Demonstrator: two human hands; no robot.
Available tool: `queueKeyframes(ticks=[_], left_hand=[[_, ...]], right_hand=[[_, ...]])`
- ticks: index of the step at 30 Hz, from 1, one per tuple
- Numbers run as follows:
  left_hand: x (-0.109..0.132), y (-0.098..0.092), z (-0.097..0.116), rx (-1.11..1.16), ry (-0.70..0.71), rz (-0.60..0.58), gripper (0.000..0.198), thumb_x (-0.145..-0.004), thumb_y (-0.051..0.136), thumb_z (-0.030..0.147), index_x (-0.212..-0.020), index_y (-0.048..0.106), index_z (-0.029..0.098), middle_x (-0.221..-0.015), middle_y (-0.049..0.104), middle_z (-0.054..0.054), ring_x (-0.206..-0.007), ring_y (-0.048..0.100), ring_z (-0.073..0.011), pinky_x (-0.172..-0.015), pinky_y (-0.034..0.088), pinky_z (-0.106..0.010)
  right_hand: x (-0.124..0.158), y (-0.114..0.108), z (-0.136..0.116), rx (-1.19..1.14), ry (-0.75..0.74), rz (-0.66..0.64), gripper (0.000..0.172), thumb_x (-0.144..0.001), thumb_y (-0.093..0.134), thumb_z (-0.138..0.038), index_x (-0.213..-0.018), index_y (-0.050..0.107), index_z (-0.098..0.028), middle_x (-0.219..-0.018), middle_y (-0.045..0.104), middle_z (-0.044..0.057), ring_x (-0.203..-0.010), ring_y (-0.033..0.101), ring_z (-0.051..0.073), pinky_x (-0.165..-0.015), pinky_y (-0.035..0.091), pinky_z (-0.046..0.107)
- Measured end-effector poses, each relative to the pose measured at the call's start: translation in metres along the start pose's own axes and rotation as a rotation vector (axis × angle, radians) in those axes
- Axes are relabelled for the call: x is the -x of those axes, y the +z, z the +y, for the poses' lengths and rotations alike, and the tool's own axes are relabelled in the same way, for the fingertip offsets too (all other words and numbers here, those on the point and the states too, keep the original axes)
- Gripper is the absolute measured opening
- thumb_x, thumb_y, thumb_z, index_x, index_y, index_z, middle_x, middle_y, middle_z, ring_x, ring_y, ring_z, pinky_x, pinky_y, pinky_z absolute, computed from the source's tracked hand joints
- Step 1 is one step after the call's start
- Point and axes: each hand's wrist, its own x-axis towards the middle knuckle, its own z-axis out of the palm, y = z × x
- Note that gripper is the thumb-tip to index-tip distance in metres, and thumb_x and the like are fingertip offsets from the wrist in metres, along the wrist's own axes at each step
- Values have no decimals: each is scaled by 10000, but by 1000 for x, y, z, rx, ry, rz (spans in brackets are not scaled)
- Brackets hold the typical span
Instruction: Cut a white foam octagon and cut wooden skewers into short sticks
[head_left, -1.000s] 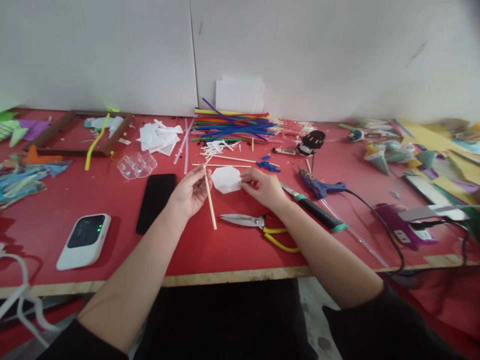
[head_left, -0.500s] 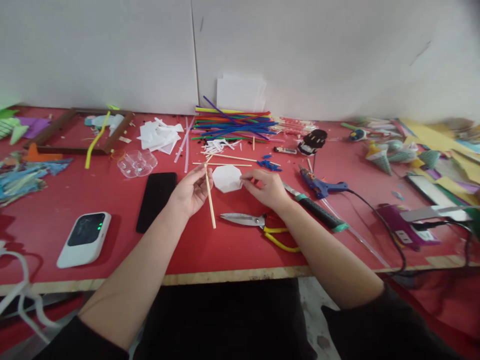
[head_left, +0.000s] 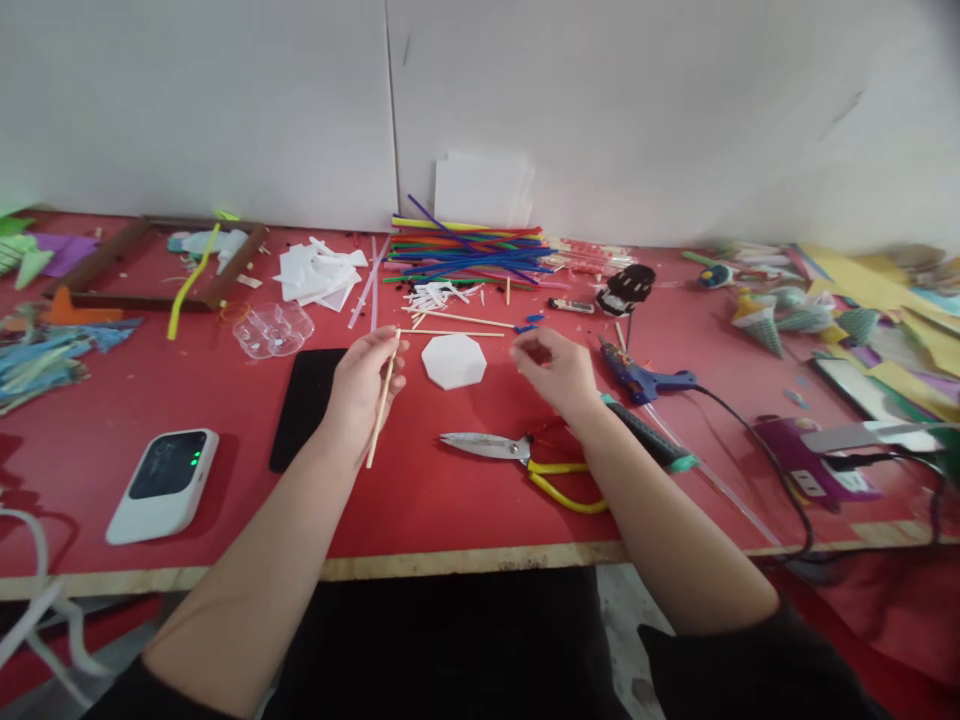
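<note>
My left hand (head_left: 365,385) pinches a thin pale wooden stick (head_left: 380,420) near its top end, and the stick slants down toward me. To the right of that hand a white paper octagon (head_left: 454,361) lies flat on the red table, touched by neither hand. My right hand (head_left: 556,368) hovers right of the octagon with thumb and fingertips drawn together; whether anything small is between them cannot be seen. Just beyond its fingers are small blue pieces (head_left: 531,322), partly hidden. Scissors with yellow handles (head_left: 487,446) lie nearer to me, partly under my right forearm.
A glue gun (head_left: 643,380) with its cord and a black-green handled tool (head_left: 651,435) lie at right. Colourful pipe cleaners (head_left: 465,250) are heaped at the back. A black phone (head_left: 304,410) and white device (head_left: 165,485) lie left. A purple power strip (head_left: 814,460) stands right.
My right hand has moved right, away from the octagon's edge. My left hand has shifted slightly left, and the stick's lower end has swung left.
</note>
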Motion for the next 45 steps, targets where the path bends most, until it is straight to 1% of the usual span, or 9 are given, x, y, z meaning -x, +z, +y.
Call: queueKeyframes(ticks=[5,8,14,18,21,24,31,37,45], left_hand=[[-2,-5,-3,-98,75,20,236,-740,727,131,-962,662,181,-778,660,14,-548,542,-50,-417,362,-122],[-1,-3,-6,-163,74,7,253,-717,728,163,-960,664,193,-790,651,18,-560,530,-54,-417,349,-125],[16,5,-14,-304,-134,-168,157,-660,614,161,-795,693,154,-707,600,-2,-502,465,-64,-372,301,-157],[30,6,-16,-415,-395,-340,122,-646,631,177,-705,714,109,-467,356,76,-386,254,-37,-337,196,-165],[37,7,-17,-438,-488,-407,193,-686,722,267,-828,722,136,-489,370,91,-412,257,-38,-347,206,-155],[39,9,-22,-451,-479,-457,319,-676,823,399,-823,683,153,-509,390,101,-413,267,-31,-352,227,-163],[42,9,-30,-485,-456,-546,488,-660,856,568,-806,659,147,-616,519,72,-334,301,6,-341,194,-202],[45,10,-25,-543,-477,-573,366,-737,790,478,-762,606,163,-646,573,50,-321,335,4,-340,186,-195],[47,6,-28,-646,-484,-614,241,-802,699,385,-811,608,162,-661,554,55,-347,392,-12,-359,241,-194]], right_hand=[[-2,-1,2,-143,169,-7,268,-826,615,-402,-996,685,-206,-763,665,5,-594,664,160,-566,578,333],[-2,-1,-2,-233,232,-14,339,-829,632,-467,-1011,694,-188,-717,639,0,-631,684,166,-614,611,347],[5,-5,-15,-364,258,-66,471,-656,883,-438,-1030,731,-196,-829,699,9,-731,683,156,-709,591,312],[17,-9,-32,-315,47,-297,337,-774,838,-424,-1021,767,-205,-812,720,29,-717,674,160,-677,577,297],[25,-10,-43,-249,-246,-497,269,-843,803,-368,-1065,773,-220,-872,740,50,-782,695,159,-758,583,290],[30,-9,-47,-224,-396,-529,275,-871,781,-321,-1124,753,-215,-936,722,68,-828,693,149,-761,578,263],[32,-7,-44,-252,-420,-531,192,-875,762,-212,-1064,730,-215,-939,661,49,-801,663,128,-726,578,246],[30,-10,-44,-203,-457,-534,358,-825,818,-262,-1155,693,-205,-1065,680,93,-944,678,170,-827,588,289],[27,-12,-42,-263,-483,-599,359,-832,806,-229,-1177,719,-182,-1057,717,114,-922,711,169,-816,597,280]])
